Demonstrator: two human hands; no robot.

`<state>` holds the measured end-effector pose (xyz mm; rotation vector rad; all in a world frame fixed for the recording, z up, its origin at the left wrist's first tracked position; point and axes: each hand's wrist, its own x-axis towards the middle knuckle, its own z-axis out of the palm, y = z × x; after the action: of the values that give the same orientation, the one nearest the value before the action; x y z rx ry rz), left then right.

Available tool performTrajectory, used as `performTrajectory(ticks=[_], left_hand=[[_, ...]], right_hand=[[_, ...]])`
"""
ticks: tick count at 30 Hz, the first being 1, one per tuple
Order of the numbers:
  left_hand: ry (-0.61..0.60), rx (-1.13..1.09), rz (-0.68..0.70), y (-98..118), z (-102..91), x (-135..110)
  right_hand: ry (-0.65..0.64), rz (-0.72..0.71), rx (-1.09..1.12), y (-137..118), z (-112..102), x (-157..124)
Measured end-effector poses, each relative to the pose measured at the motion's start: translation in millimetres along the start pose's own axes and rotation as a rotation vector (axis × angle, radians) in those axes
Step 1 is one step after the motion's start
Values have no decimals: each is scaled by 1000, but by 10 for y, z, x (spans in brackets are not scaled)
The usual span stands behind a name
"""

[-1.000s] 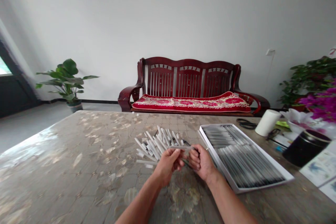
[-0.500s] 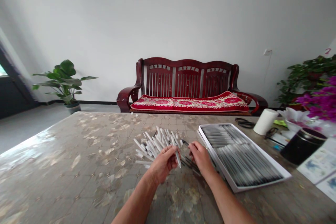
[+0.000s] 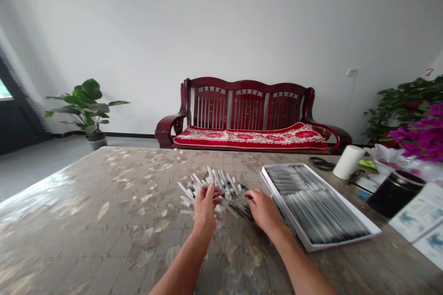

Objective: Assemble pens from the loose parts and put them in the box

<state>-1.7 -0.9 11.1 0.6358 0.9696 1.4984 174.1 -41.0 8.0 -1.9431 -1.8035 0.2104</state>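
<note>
A heap of white pen tubes (image 3: pixel 221 180) lies in the middle of the table (image 3: pixel 104 212), with several thin dark pen parts (image 3: pixel 242 209) beside it on the right. My left hand (image 3: pixel 205 203) reaches onto the heap, fingers stretched out over the white tubes and touching them. My right hand (image 3: pixel 263 207) rests on the dark parts, its fingers curled down together; what they pinch is hidden. A flat white box (image 3: pixel 360 230) full of grey pens laid side by side lies just right of my right hand.
At the right stand a white paper roll (image 3: pixel 348 162), black scissors (image 3: pixel 321 162), a black round pot (image 3: pixel 394 192), printed sheets (image 3: pixel 420 214) and purple flowers (image 3: pixel 424 136). Behind the table are a red wooden bench (image 3: pixel 249 120) and a potted plant (image 3: pixel 86 108).
My hands have come apart. The left hand carried a white pen tube forward to the heap and opened over it; the right hand moved down onto the dark parts.
</note>
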Motion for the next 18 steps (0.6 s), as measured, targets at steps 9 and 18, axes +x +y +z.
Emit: performTrajectory(ticks=[9, 18], left_hand=[[26, -52, -60, -33, -11, 37], [-25, -109, -91, -67, 28, 5]], right_hand=[[-134, 9, -288, -170, 96, 359], [-116, -1, -263, -106, 133, 409]])
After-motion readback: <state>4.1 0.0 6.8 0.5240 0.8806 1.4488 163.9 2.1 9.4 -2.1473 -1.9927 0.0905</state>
